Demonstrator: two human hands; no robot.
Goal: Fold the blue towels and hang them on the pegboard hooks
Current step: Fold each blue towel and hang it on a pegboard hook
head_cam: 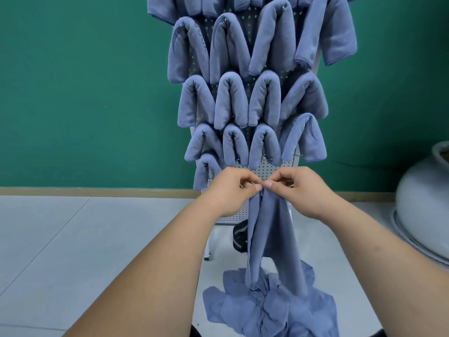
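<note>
Only one container: big grey pot (422,203) at the right edge, sitting on a round base, partly cropped, contents can't be seen. Left hand (233,190) and right hand (301,190) meet in front of the lower pegboard (266,171); fingers curled, each thumb and forefinger pinching the top edge of one blue towel (269,239). Pinch points are just beside each other, fingertips nearly touching. The towel hangs straight down from the pinch in a long narrow fold, and its lower end reaches the loose pile of blue towels (267,310) on the grey tiled floor (73,239); the number in the pile can't be counted, all crumpled together. Hung towels (230,100) on the board: three rows of four, draped over hooks in upside-down U shapes, plus one alone at the lower left (205,171) just beside the left hand, so 13 countable. One more row at the top is cropped, count unclear. Bare perforated board shows only around the hands. Dark object (239,237) on the floor behind the held towel, can't identify. Green wall (85,93) behind.
</note>
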